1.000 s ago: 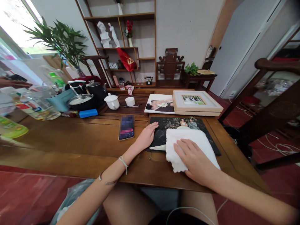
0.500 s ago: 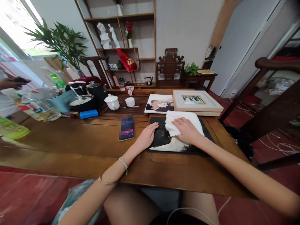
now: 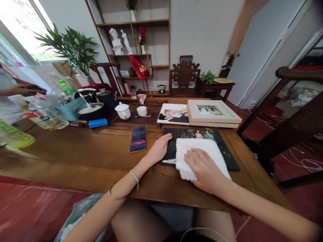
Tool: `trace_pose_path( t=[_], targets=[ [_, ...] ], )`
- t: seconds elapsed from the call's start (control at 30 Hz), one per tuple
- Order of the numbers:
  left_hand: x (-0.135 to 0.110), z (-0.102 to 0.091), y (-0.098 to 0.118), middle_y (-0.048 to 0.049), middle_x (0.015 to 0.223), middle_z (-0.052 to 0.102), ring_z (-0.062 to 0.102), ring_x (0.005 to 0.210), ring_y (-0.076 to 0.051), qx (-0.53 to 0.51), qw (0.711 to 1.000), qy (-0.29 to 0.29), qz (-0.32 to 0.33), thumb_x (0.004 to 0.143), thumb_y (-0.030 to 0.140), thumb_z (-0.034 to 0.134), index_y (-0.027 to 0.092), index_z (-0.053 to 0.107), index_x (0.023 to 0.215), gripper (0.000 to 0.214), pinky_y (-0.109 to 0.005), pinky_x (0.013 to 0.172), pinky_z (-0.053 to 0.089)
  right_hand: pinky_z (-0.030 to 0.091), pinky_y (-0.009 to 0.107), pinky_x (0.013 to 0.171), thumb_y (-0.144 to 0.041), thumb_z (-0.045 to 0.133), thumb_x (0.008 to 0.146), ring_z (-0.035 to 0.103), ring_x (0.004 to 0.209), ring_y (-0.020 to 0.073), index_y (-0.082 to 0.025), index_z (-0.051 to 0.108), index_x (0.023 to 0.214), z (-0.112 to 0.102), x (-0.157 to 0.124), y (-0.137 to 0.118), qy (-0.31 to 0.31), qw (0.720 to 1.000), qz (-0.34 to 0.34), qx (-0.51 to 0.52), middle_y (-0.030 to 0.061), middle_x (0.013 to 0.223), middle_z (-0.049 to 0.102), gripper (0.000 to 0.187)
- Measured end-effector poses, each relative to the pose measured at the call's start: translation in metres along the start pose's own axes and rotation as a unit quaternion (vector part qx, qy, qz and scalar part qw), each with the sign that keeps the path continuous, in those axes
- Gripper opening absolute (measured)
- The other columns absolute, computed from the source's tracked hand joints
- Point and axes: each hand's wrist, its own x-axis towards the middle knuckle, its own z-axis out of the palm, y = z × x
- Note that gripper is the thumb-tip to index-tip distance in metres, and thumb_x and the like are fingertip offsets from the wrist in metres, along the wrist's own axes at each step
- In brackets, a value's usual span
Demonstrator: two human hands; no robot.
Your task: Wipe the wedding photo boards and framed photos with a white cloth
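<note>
A dark photo print [image 3: 227, 154] lies flat on the wooden table [image 3: 83, 151] in front of me. My left hand [image 3: 158, 148] rests open on the print's left edge, fingers stretched over its corner. My right hand [image 3: 205, 169] lies flat, fingers spread, on a folded white cloth [image 3: 202, 151] that covers the near part of the print. A phone [image 3: 138, 138] lies just left of my left hand.
Behind the print lie another photo [image 3: 173, 113] and stacked light wooden frames [image 3: 213, 112]. A tea tray holds a white teapot [image 3: 122, 111] and cup [image 3: 141, 110]. Pots, bottles and a plant [image 3: 73, 50] crowd the left. Another person's hand [image 3: 22, 90] shows far left. A dark chair [image 3: 300, 111] stands right.
My right hand pushed the white cloth up to the far part of the print and has drawn it back toward me. My left hand has stayed on the print's edge.
</note>
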Motion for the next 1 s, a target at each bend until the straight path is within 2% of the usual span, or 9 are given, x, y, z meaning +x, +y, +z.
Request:
trace_pose_path(
  t=[0.1,0.17,0.37,0.43,0.57,0.63,0.77,0.93,1.0],
  targets=[
    [0.0,0.0,0.0,-0.014,0.133,0.058,0.051,0.128,-0.022,-0.003,1.0,0.001,-0.003,0.089,0.006,0.036,0.012,0.061,0.118,0.038,-0.043,0.11,0.041,0.037,0.051,0.097,-0.026,0.069,0.064,0.045,0.114,0.039,-0.007,0.054,0.122,-0.003,-0.012,-0.013,0.0,1.0,-0.013,0.0,0.0224,0.122,0.055,0.063],
    [0.0,0.0,0.0,-0.0134,0.133,0.058,0.051,0.128,-0.022,-0.006,1.0,0.002,-0.004,0.089,0.006,0.036,0.012,0.061,0.118,0.039,-0.043,0.11,0.041,0.039,0.05,0.096,-0.026,0.068,0.065,0.045,0.113,0.0382,-0.008,0.055,0.121,-0.004,-0.008,-0.01,-0.006,1.0,-0.016,0.007,0.0214,0.122,0.055,0.061],
    [0.001,0.0,-0.001,-0.015,0.133,0.058,0.052,0.126,-0.022,-0.01,1.0,0.0,-0.001,0.09,0.007,0.036,0.011,0.062,0.117,0.038,-0.045,0.109,0.042,0.037,0.048,0.099,-0.022,0.063,0.07,0.045,0.116,0.0353,-0.009,0.059,0.114,0.002,0.038,0.032,-0.015,1.0,0.014,0.008,0.0196,0.123,0.055,0.046],
    [0.001,0.0,-0.001,-0.0152,0.132,0.058,0.052,0.127,-0.023,-0.016,1.0,0.003,0.004,0.09,0.007,0.036,0.011,0.061,0.118,0.038,-0.046,0.108,0.042,0.033,0.05,0.103,-0.024,0.062,0.072,0.04,0.124,0.0363,-0.009,0.059,0.113,0.008,0.055,0.047,-0.006,0.999,0.03,0.013,0.0214,0.133,0.048,0.044],
    [0.001,0.001,-0.002,-0.017,0.132,0.058,0.052,0.126,-0.023,-0.016,1.0,0.003,0.005,0.09,0.008,0.036,0.009,0.061,0.118,0.038,-0.045,0.109,0.042,0.023,0.062,0.106,-0.034,0.056,0.082,0.016,0.14,0.041,-0.01,0.057,0.119,0.022,0.082,0.067,0.008,0.997,0.081,0.017,0.0212,0.155,0.022,0.044],
    [0.0,0.001,-0.002,-0.0151,0.132,0.058,0.053,0.126,-0.023,-0.012,1.0,0.004,0.003,0.09,0.008,0.036,0.011,0.062,0.117,0.037,-0.045,0.109,0.042,0.02,0.066,0.106,-0.038,0.047,0.089,0.015,0.141,0.0402,-0.011,0.053,0.125,0.027,0.089,0.069,0.007,0.995,0.097,0.018,0.0181,0.155,0.024,0.046],
    [0.001,0.0,-0.001,-0.0144,0.133,0.058,0.051,0.127,-0.022,-0.012,1.0,-0.002,0.002,0.09,0.007,0.035,0.012,0.061,0.118,0.039,-0.046,0.109,0.041,0.018,0.067,0.106,-0.036,0.042,0.091,0.019,0.141,0.0395,-0.013,0.049,0.133,0.025,0.084,0.051,-0.011,0.996,0.091,0.012,0.0171,0.151,0.035,0.048],
    [0.002,-0.003,0.001,-0.014,0.134,0.057,0.051,0.128,-0.024,-0.03,0.999,-0.018,0.004,0.086,0.005,0.04,0.014,0.061,0.121,0.042,-0.045,0.109,0.041,0.02,0.068,0.105,-0.035,0.065,0.075,0.022,0.138,0.0455,-0.01,0.054,0.125,0.014,0.051,-0.012,-0.037,0.999,0.039,-0.008,0.0251,0.149,0.034,0.057],
    [0.001,-0.004,0.001,-0.0155,0.134,0.056,0.051,0.127,-0.025,-0.033,0.999,-0.019,-0.002,0.085,0.006,0.043,0.013,0.061,0.122,0.041,-0.044,0.108,0.042,0.022,0.068,0.104,-0.036,0.07,0.071,0.023,0.137,0.0473,-0.011,0.055,0.122,0.012,0.038,-0.039,-0.024,0.999,0.027,-0.016,0.0267,0.148,0.034,0.059]
  ],
)
